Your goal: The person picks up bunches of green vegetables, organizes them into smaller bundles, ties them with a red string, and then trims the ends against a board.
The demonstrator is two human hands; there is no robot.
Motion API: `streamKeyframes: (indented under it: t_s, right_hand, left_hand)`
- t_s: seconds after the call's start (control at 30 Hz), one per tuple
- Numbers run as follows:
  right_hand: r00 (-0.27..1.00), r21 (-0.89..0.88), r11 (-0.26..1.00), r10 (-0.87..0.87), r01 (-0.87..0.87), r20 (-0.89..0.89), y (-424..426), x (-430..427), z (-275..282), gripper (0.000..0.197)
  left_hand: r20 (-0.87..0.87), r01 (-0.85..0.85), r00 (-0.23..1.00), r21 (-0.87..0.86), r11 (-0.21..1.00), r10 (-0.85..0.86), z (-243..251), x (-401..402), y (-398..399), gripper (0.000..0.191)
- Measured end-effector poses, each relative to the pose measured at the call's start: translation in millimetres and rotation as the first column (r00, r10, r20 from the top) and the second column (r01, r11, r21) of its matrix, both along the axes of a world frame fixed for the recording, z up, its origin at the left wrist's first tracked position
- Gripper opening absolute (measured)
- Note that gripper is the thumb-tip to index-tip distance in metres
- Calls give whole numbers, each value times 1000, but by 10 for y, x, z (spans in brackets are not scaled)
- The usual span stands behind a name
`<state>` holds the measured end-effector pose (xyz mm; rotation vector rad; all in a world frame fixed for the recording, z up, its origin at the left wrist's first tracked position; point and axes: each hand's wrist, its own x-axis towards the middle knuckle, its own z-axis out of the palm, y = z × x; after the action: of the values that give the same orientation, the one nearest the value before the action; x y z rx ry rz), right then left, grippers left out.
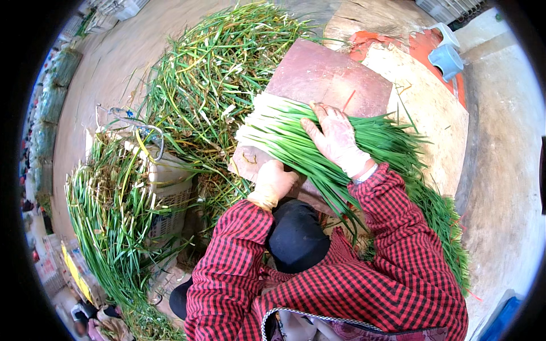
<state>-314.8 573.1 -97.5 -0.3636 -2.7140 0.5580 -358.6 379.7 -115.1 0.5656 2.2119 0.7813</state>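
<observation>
A thick bundle of garlic chives point(294, 128) lies across a reddish-brown board point(328, 76) in front of me, white stem ends to the left and green leaves to the right. My right hand point(335, 134), in a thin pale glove, rests on top of the bundle with its thumb spread from the fingers. Gloved as well, my left hand point(275, 181) is curled at the board's near edge, just below the stems. Its fingertips are turned away from view, so whether it grips anything is hidden. A thin red strip point(349, 100) lies on the board beyond the bundle.
A large heap of loose leaves and trimmings point(213, 72) lies beyond the board to the left. Untrimmed chives point(111, 213) hang over a white plastic crate point(170, 187). More chives point(443, 230) lie at my right. A blue stool point(445, 62) stands at far right.
</observation>
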Motion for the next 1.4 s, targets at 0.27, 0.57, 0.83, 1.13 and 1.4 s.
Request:
streamKeyframes:
  t_s: [0.27,0.57,0.83,1.13,1.4]
  right_hand:
    - [772,-319,741,-404,591,491,1301,-119,-208,40]
    - [724,-84,935,-207,344,658,1076,-512,-54,50]
    - [796,-74,942,-232,327,559,906,-489,-10,41]
    - [939,-205,977,21,53,344,705,-775,-15,20]
    - [936,-394,910,18,131,352,474,-730,-85,22]
  left_hand:
    - [775,-519,615,260,815,145,74,45,-216,14]
    - [909,-584,415,287,760,-25,10,79,-365,24]
    - [824,-489,566,372,789,-38,-88,134,-321,18]
    - [587,-257,801,510,821,-114,-193,135,-352,11]
    - [76,191,961,516,835,-267,410,29,-365,11]
